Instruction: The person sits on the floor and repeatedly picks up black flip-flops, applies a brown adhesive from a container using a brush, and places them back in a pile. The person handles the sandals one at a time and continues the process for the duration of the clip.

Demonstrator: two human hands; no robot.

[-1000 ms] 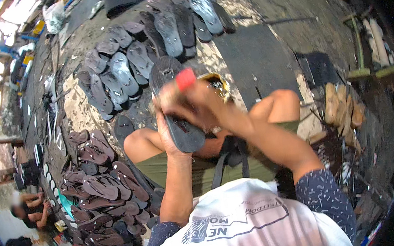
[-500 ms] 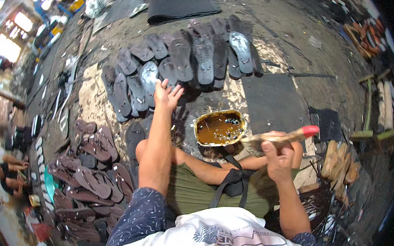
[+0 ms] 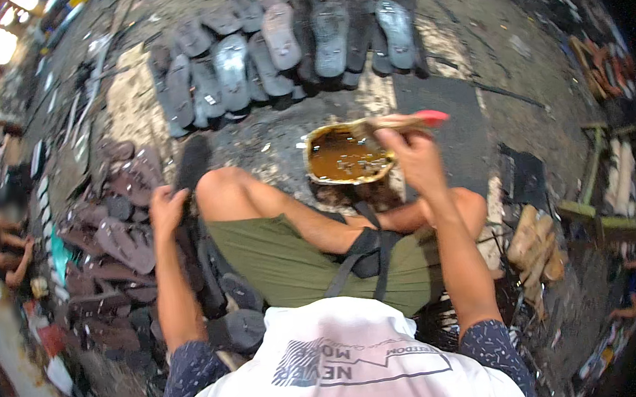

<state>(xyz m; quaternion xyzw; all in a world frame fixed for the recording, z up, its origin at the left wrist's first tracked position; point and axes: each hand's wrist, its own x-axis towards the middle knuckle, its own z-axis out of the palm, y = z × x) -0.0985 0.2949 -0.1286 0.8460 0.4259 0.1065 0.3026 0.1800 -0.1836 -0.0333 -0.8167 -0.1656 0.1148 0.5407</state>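
Note:
My right hand (image 3: 415, 155) grips a brush (image 3: 395, 122) with a red-tipped handle. Its bristle end is over the right side of an open tub (image 3: 309, 165) of glossy brown liquid; whether it dips in is unclear. Off to the left, beside my bent knee, my left hand (image 3: 168, 208) is closed at the near end of a dark sandal sole (image 3: 193, 161), which tilts away from me. Across the floor ahead lies a row of dark soles (image 3: 331, 36); a few, such as one shiny sole (image 3: 231, 69), look wet.
A heap of brown sandals with straps (image 3: 125, 244) lies at my left. A black mat (image 3: 441, 121) is right of the tub, with wooden foot-shaped blocks (image 3: 533, 243) and a green wooden frame (image 3: 595, 210) farther right. Another person (image 3: 8, 255) sits at far left.
My left hand has moved back from the row of soles to the sole by my left knee. My right hand has brought the brush up to the tub. The view has tilted.

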